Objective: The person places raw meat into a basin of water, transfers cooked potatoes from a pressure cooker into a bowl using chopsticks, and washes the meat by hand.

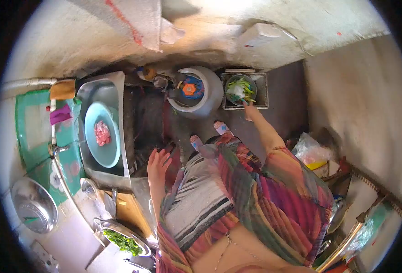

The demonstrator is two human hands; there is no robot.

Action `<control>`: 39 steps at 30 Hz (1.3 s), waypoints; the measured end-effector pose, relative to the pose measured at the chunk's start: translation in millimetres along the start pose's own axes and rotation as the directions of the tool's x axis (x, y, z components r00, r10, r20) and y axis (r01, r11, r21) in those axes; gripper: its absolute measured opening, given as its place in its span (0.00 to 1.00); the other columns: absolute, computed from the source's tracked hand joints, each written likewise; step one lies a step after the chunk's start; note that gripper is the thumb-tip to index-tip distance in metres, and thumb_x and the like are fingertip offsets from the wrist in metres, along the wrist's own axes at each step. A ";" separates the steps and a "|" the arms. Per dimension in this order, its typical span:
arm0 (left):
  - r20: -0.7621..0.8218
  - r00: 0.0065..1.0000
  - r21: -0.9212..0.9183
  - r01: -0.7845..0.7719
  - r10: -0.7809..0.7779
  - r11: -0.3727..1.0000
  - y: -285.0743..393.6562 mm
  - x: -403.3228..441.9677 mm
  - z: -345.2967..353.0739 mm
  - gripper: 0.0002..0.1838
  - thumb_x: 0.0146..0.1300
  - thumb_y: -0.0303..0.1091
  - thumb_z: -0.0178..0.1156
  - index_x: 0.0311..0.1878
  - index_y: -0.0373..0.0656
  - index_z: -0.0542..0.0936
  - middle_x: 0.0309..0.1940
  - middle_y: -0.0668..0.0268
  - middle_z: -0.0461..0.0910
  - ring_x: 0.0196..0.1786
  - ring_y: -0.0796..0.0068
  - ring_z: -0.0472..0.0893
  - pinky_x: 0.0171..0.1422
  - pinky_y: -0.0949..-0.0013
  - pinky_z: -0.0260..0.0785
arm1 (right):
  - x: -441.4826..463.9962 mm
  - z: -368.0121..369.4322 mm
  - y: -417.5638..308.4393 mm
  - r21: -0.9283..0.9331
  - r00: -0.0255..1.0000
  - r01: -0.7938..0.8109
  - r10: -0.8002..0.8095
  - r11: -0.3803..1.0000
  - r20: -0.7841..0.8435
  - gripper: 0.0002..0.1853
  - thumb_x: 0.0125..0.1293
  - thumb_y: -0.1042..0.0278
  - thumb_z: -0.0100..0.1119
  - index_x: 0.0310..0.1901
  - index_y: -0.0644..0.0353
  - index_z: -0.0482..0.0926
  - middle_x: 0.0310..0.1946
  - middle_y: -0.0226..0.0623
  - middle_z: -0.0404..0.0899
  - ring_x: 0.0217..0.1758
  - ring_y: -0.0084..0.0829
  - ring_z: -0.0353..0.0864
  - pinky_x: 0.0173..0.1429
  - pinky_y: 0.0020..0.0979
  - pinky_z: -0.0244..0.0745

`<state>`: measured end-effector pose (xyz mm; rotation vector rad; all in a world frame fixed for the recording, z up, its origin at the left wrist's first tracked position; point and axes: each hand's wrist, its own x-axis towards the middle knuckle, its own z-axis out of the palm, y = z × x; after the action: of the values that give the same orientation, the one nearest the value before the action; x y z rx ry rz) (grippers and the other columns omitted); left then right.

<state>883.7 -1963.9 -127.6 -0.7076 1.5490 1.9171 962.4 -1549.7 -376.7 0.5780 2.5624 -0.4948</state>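
Right hand (250,113): at the end of an outstretched arm, fingers close together and fingertips at the near edge of the tub; whether they grip a piece or merely touch cannot be told.
Tub (228,94): round, set inside a square box (263,93) on the floor, to the right of the gas cylinder; it holds the greens and a white clump (236,91).
Greens (241,83): loose, leafy, yellow to deep green, heaped unevenly.
Spill risk: a tug on the tub's near edge could tip it and scatter the greens, since the heap looks light and loose.
Balance risk: the long one-sided reach could unsteady the person, with feet (222,128) set close together; a stumble might knock the cylinder.
Left hand (158,166): fingers parted and bent, apparently holding nothing, near the counter's edge; a careless swing could strike that edge.
Gas cylinder (212,101): grey, rounded, with a raised collar around an orange knob (189,89).
Sink (117,85): shiny metal, rectangular, with a smooth blue basin (110,157) in it.
Meat (102,133): pink, moist-looking, lumpy, inside the basin.
Board (129,210): flat, wood-coloured, beyond the left hand, beside a metal colander (101,224) of cut leaves (122,242).
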 end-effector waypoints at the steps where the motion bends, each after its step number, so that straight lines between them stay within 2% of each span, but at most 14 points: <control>1: -0.020 1.000 -0.014 -0.008 0.008 1.000 -1.3 -8.8 -8.8 0.29 0.65 0.41 0.54 0.64 0.38 0.58 0.57 0.51 0.68 0.53 0.59 0.74 0.55 0.58 0.69 | 7.3 2.1 0.4 0.143 0.976 -0.142 0.114 0.980 0.185 0.31 0.46 0.71 0.60 0.56 0.58 0.65 0.42 0.51 0.76 0.44 0.50 0.77 0.48 0.44 0.73; 3: -0.082 0.991 -0.047 -0.109 0.105 0.993 -7.9 -23.8 -26.6 0.27 0.66 0.42 0.52 0.62 0.36 0.61 0.54 0.50 0.70 0.52 0.57 0.75 0.55 0.58 0.69 | 11.2 30.6 7.8 0.344 1.000 0.027 -0.020 0.939 -0.022 0.20 0.51 0.70 0.57 0.49 0.61 0.72 0.33 0.45 0.79 0.36 0.43 0.80 0.39 0.41 0.76; 5: -0.137 0.983 -0.150 -0.140 0.119 0.979 -18.1 -38.2 -46.9 0.27 0.67 0.43 0.50 0.61 0.34 0.62 0.53 0.49 0.71 0.52 0.56 0.75 0.55 0.58 0.69 | 17.3 60.7 12.6 0.504 1.000 0.007 -0.016 0.864 0.014 0.12 0.55 0.70 0.54 0.42 0.62 0.74 0.28 0.39 0.76 0.29 0.34 0.77 0.30 0.35 0.73; 8: -0.232 0.961 -0.313 -0.222 0.152 0.923 -31.3 -51.3 -71.7 0.27 0.68 0.45 0.46 0.59 0.31 0.63 0.53 0.47 0.71 0.52 0.54 0.76 0.56 0.58 0.69 | 4.2 38.2 -13.2 0.892 0.996 -0.083 0.067 0.445 0.060 0.06 0.62 0.71 0.51 0.36 0.62 0.75 0.19 0.30 0.71 0.19 0.22 0.69 0.20 0.26 0.66; 10: -0.281 0.944 -0.399 -0.280 0.174 0.873 -25.9 -51.2 -83.1 0.27 0.69 0.45 0.45 0.59 0.29 0.63 0.53 0.45 0.71 0.52 0.52 0.76 0.57 0.57 0.69 | -21.2 -44.9 -88.4 0.742 0.981 0.056 0.101 0.668 -0.166 0.05 0.63 0.71 0.51 0.34 0.62 0.75 0.19 0.30 0.72 0.20 0.20 0.69 0.22 0.25 0.65; 14: -0.249 0.921 -0.519 -0.388 0.299 0.762 1.9 -35.8 -110.3 0.28 0.69 0.47 0.43 0.58 0.28 0.63 0.55 0.43 0.69 0.56 0.51 0.73 0.61 0.56 0.65 | -18.1 -119.1 -201.6 0.618 0.845 0.483 -0.145 0.620 -0.514 0.04 0.63 0.73 0.53 0.36 0.63 0.76 0.23 0.35 0.76 0.25 0.23 0.73 0.33 0.25 0.70; 15: -0.241 0.908 -0.551 -0.418 0.342 0.722 10.2 -29.8 -118.6 0.28 0.69 0.47 0.42 0.58 0.28 0.63 0.55 0.43 0.69 0.57 0.50 0.72 0.63 0.55 0.64 | -7.6 -125.4 -230.8 0.480 0.711 0.657 -0.264 0.582 -0.652 0.05 0.63 0.72 0.54 0.37 0.63 0.76 0.25 0.36 0.77 0.26 0.23 0.75 0.34 0.25 0.71; 19: -0.227 0.904 -0.644 -0.419 0.363 0.640 53.7 -5.0 -149.8 0.28 0.70 0.48 0.39 0.60 0.30 0.61 0.56 0.44 0.68 0.59 0.51 0.69 0.66 0.55 0.59 | -22.0 -164.2 -387.6 0.594 0.691 0.714 -0.515 0.372 -0.508 0.06 0.60 0.75 0.55 0.39 0.60 0.78 0.30 0.37 0.79 0.29 0.26 0.77 0.35 0.25 0.72; 23: -0.179 0.903 -0.650 -0.407 0.392 0.642 87.6 14.1 -173.2 0.27 0.70 0.48 0.39 0.59 0.32 0.63 0.54 0.47 0.69 0.59 0.52 0.70 0.65 0.54 0.60 | -37.2 -190.1 -548.5 0.404 0.324 0.907 -0.813 0.120 -0.484 0.12 0.58 0.75 0.59 0.44 0.60 0.77 0.30 0.35 0.78 0.29 0.24 0.76 0.35 0.25 0.71; 27: -0.184 0.895 -0.686 -0.413 0.406 0.599 100.3 25.1 -187.4 0.26 0.70 0.47 0.41 0.57 0.33 0.65 0.53 0.48 0.71 0.58 0.52 0.71 0.64 0.54 0.62 | -40.8 -234.6 -686.9 0.278 0.118 0.960 -0.911 0.004 -0.394 0.28 0.53 0.60 0.67 0.53 0.65 0.71 0.33 0.39 0.77 0.29 0.27 0.76 0.34 0.29 0.72; 29: -0.193 0.896 -0.694 -0.413 0.400 0.590 104.5 28.1 -190.5 0.26 0.70 0.47 0.41 0.57 0.32 0.65 0.52 0.48 0.71 0.57 0.52 0.71 0.64 0.54 0.62 | -33.2 -243.8 -728.2 0.284 0.109 0.958 -0.960 0.033 -0.258 0.28 0.55 0.59 0.64 0.53 0.66 0.70 0.36 0.43 0.78 0.33 0.36 0.79 0.39 0.34 0.73; 32: -0.209 0.900 -0.710 -0.409 0.384 0.573 106.6 37.5 -196.1 0.25 0.70 0.47 0.40 0.57 0.32 0.65 0.52 0.48 0.71 0.57 0.52 0.72 0.64 0.54 0.62 | -10.8 -238.4 -764.7 -0.054 -0.194 0.981 -0.961 -0.187 -0.199 0.20 0.59 0.65 0.57 0.51 0.66 0.71 0.40 0.51 0.77 0.44 0.49 0.76 0.48 0.44 0.70; 36: -0.227 0.901 -0.745 -0.406 0.371 0.529 115.8 51.4 -196.8 0.25 0.71 0.46 0.39 0.59 0.33 0.63 0.55 0.46 0.69 0.59 0.53 0.70 0.65 0.54 0.61 | -4.0 -246.9 -769.7 0.028 -0.242 0.969 -0.962 -0.247 -0.123 0.15 0.59 0.69 0.56 0.47 0.64 0.73 0.33 0.45 0.79 0.37 0.41 0.79 0.40 0.39 0.73; 39: -0.287 0.901 -0.785 -0.415 0.324 0.459 138.6 66.0 -193.7 0.25 0.71 0.45 0.37 0.60 0.32 0.62 0.59 0.46 0.65 0.62 0.53 0.67 0.67 0.54 0.59 | 14.9 -210.1 -746.7 0.668 0.212 0.744 -0.954 0.018 -0.210 0.09 0.61 0.72 0.54 0.42 0.65 0.74 0.27 0.34 0.77 0.25 0.22 0.75 0.25 0.26 0.68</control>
<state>748.2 -2170.4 -116.9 -0.8827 0.7417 3.0632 520.1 -2086.2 -32.6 -1.0751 1.9868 -1.8168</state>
